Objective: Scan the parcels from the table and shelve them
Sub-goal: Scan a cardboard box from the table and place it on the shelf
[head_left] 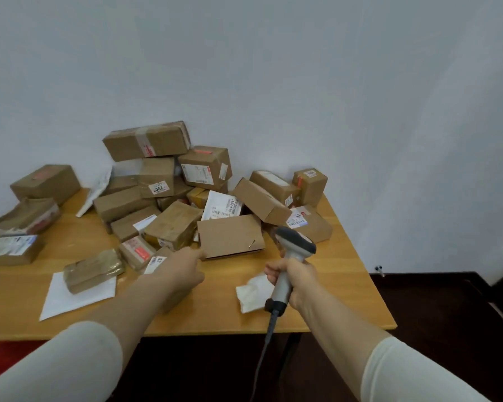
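Parcels (169,198) lie heaped on the desk (215,309). Right hand (295,278) is wrapped around the scanner (292,256); left hand (183,271), fingers loose and empty, reaches toward the flat brown parcel (230,236) at the front. Step in hand looks like picking; next move calls for exposing a label to the scanner.

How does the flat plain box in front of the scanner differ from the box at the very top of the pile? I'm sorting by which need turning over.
The flat plain box lies low on the table, the top box rides on the pile. The flat plain box shows no label or tape; the top box has clear tape and red print. The flat plain box is at the left hand; the top box is far back by the wall. Both are brown cardboard.
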{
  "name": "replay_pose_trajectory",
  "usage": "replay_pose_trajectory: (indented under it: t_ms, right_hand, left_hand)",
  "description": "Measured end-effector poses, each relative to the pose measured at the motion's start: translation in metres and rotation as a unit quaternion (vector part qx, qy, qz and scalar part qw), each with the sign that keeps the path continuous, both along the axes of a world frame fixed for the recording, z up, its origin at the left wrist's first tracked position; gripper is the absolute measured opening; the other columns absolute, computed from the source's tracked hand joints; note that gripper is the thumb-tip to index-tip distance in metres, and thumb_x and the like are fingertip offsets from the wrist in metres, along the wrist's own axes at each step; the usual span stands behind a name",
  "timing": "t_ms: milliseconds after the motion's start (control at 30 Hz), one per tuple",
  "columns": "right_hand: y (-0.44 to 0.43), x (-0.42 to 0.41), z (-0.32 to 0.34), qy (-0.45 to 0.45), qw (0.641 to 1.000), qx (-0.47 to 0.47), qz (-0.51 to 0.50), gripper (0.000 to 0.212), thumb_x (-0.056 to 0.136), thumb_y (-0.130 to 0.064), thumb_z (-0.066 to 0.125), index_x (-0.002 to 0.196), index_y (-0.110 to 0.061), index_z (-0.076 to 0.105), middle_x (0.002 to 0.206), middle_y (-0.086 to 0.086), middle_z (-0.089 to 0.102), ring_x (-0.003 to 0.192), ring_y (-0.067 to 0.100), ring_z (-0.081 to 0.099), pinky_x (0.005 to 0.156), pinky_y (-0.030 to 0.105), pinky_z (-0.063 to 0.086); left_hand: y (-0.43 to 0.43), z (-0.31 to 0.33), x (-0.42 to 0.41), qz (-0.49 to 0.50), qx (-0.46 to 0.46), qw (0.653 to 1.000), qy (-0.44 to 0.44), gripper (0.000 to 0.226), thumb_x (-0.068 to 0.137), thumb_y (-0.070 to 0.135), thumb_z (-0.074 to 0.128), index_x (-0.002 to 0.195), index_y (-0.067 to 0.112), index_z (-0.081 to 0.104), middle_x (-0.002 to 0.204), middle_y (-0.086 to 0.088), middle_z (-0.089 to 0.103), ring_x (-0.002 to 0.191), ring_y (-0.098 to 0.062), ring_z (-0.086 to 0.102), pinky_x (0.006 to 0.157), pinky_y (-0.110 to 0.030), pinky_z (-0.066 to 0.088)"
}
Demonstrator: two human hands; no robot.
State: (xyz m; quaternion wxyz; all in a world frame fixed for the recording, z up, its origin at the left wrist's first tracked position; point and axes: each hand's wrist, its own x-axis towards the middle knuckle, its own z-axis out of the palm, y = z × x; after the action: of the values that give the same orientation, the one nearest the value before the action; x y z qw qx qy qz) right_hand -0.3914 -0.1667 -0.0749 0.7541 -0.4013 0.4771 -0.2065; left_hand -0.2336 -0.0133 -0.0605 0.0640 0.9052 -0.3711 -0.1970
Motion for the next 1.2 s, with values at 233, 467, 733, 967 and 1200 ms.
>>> replay_pose_trajectory:
  t_ms: [233, 467, 733, 967, 1200]
  right_hand:
    - [-0.123, 0.056, -0.034, -0.01, 0.998, 0.051, -0.031, 0.028, 0.075, 0.013, 0.068, 0.094, -0.003, 0.056, 0.078, 0.018, 0.067, 0.07, 0.027, 0.066, 0.068, 0.034, 0.056]
    - [-0.169, 0.111, -0.055, -0.025, 0.994, 0.103, -0.003, 0.023, 0.077, 0.002, 0.074, 0.089, -0.007, 0.055, 0.084, 0.013, 0.07, 0.09, 0.029, 0.07, 0.088, 0.04, 0.056]
    - [-0.186, 0.132, -0.079, -0.046, 0.988, 0.145, 0.014, 0.03, 0.077, 0.008, 0.07, 0.098, -0.005, 0.053, 0.101, 0.021, 0.07, 0.086, 0.03, 0.071, 0.082, 0.039, 0.057]
    - [-0.199, 0.127, -0.089, -0.048, 0.987, 0.156, 0.005, 0.05, 0.075, 0.005, 0.071, 0.121, -0.001, 0.054, 0.104, 0.019, 0.071, 0.086, 0.028, 0.073, 0.072, 0.034, 0.06]
    - [-0.18, 0.098, -0.082, 0.002, 0.989, 0.146, 0.011, 0.044, 0.079, 0.002, 0.069, 0.121, -0.001, 0.058, 0.109, 0.016, 0.069, 0.089, 0.024, 0.068, 0.072, 0.033, 0.056]
  left_hand:
    - [-0.113, -0.059, 0.053, 0.058, 0.034, 0.998, -0.004, 0.079, 0.086, 0.033, 0.066, 0.15, 0.016, 0.024, 0.151, -0.009, 0.029, 0.137, -0.026, 0.03, 0.109, -0.033, 0.034]
    - [-0.189, -0.095, 0.097, 0.064, 0.075, 0.987, -0.129, 0.086, 0.086, 0.031, 0.067, 0.151, 0.013, 0.012, 0.153, -0.014, 0.018, 0.143, -0.031, 0.015, 0.117, -0.045, 0.012]
    - [-0.208, -0.115, 0.113, -0.01, 0.157, 0.965, -0.208, 0.107, 0.08, 0.036, 0.07, 0.152, 0.007, -0.003, 0.149, -0.013, 0.027, 0.138, -0.029, 0.027, 0.117, -0.044, 0.013]
    - [-0.196, -0.109, 0.099, -0.061, 0.141, 0.947, -0.282, 0.116, 0.075, 0.055, 0.067, 0.151, 0.011, -0.008, 0.143, -0.007, 0.036, 0.126, -0.028, 0.034, 0.106, -0.037, 0.027]
    - [-0.165, -0.097, 0.074, -0.065, 0.046, 0.968, -0.238, 0.054, 0.082, 0.039, 0.066, 0.128, 0.025, 0.041, 0.133, 0.002, 0.045, 0.123, -0.022, 0.035, 0.102, -0.034, 0.028]
